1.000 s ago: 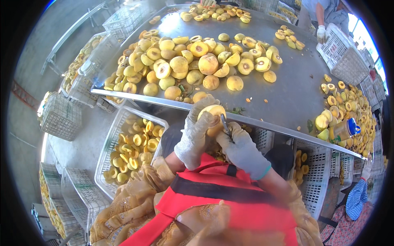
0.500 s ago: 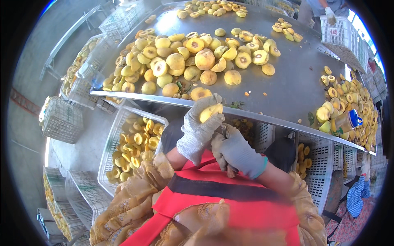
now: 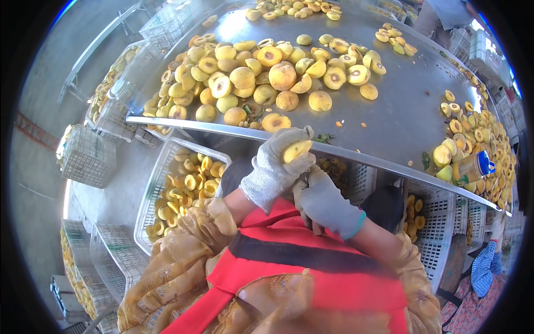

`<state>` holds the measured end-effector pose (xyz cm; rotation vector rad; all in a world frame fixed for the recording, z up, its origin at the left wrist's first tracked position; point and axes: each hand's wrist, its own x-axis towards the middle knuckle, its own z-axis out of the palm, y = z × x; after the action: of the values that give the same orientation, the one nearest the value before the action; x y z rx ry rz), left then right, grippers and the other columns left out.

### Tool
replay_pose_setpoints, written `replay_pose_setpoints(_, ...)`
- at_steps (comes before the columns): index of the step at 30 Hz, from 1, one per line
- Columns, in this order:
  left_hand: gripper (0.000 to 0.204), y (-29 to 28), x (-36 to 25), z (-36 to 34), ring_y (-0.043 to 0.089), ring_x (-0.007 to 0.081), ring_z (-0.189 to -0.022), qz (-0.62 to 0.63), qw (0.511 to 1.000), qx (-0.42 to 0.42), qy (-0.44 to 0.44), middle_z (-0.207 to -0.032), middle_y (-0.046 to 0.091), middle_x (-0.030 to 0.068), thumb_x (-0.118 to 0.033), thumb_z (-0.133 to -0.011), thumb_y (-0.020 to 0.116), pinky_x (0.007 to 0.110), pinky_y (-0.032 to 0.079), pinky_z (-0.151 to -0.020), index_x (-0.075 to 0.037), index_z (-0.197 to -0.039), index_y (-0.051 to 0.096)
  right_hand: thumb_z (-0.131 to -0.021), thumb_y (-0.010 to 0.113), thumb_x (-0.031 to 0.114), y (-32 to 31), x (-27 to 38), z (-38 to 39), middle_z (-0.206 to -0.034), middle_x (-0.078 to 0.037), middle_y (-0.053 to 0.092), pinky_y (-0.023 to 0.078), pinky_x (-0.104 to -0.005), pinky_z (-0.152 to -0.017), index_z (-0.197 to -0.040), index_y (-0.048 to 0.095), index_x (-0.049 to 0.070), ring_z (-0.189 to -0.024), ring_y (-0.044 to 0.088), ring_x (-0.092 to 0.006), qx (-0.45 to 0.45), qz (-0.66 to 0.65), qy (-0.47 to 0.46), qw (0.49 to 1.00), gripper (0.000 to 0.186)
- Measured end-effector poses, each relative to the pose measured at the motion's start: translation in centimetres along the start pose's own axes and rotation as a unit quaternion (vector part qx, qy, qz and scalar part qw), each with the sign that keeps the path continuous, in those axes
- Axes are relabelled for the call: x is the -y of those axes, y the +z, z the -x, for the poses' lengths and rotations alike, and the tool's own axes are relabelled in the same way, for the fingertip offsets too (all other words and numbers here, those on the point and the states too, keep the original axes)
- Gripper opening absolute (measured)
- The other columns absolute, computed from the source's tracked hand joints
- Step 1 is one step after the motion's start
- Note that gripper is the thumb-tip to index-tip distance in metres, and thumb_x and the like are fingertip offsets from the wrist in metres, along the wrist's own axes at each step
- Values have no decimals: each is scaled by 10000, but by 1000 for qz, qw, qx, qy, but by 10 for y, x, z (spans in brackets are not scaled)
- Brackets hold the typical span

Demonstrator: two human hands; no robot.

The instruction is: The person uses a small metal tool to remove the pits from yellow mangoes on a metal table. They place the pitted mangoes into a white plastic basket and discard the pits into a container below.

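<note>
My left hand point(image 3: 281, 161), in a pale grey work glove, is closed round a yellow peach half point(image 3: 296, 150) just off the table's near edge. Its fingers cover much of the fruit. Pressed up against it from the right is my right hand point(image 3: 328, 203), gloved and curled into a fist. A brownish end shows below that fist, perhaps of a handle; the rest is hidden by the glove. Beyond both hands, a heap of halved peaches point(image 3: 243, 78) lies on the metal table point(image 3: 384, 117), some cut side up with dark red centres.
A white crate point(image 3: 146, 214) of pitted halves stands below the table at left, another crate point(image 3: 436, 234) at right. More peaches point(image 3: 473, 139) and a blue-lidded clear jar point(image 3: 470, 168) lie on the table's right side. A co-worker's checked blue sleeve point(image 3: 485, 267) shows at lower right.
The whole view has shifted slightly. My hands stay together, with the peach half still in the left. At the top right, the white crate by a co-worker's gloved hand has left its place beside the table.
</note>
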<state>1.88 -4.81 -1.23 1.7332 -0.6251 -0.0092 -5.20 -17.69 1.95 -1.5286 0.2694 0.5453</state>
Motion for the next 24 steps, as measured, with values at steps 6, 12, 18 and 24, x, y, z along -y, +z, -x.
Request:
replay_pose_setpoints(6,468,-12,21,-6,635,285,-985,-12,982,11,190,-1071,650,124,-206,-762,761,360,508,-857,-37,-1173,614,-904,454,132,-10,16,8,-619,-63,506,405,-293,-299,-930,497,29,-388,494,-144,112,-55,35,992,114)
replay_pose_setpoints(12,361,-23,13,-6,613,132,-923,275,940,169,-114,-1009,666,55,-268,-880,697,305,517,-814,-4,-1123,658,-913,454,201,-19,6,4,-595,-56,486,367,-279,-278,-799,490,44,-389,487,-145,155,43,47,986,197)
replay_pose_setpoints(18,408,-24,2,-9,616,159,-947,132,960,198,-149,-1016,680,92,-306,-890,646,304,504,-844,12,-1146,628,-876,494,204,-11,1,5,-570,-45,497,352,-264,-268,-731,489,71,-372,485,-127,133,-9,77,988,196)
replay_pose_setpoints(24,402,-17,-1,0,624,168,-986,144,974,143,-104,-1051,677,110,-302,-905,608,299,508,-845,15,-1152,618,-828,524,150,-17,3,9,-543,-29,483,321,-242,-269,-755,489,83,-346,459,-110,179,-91,59,978,105)
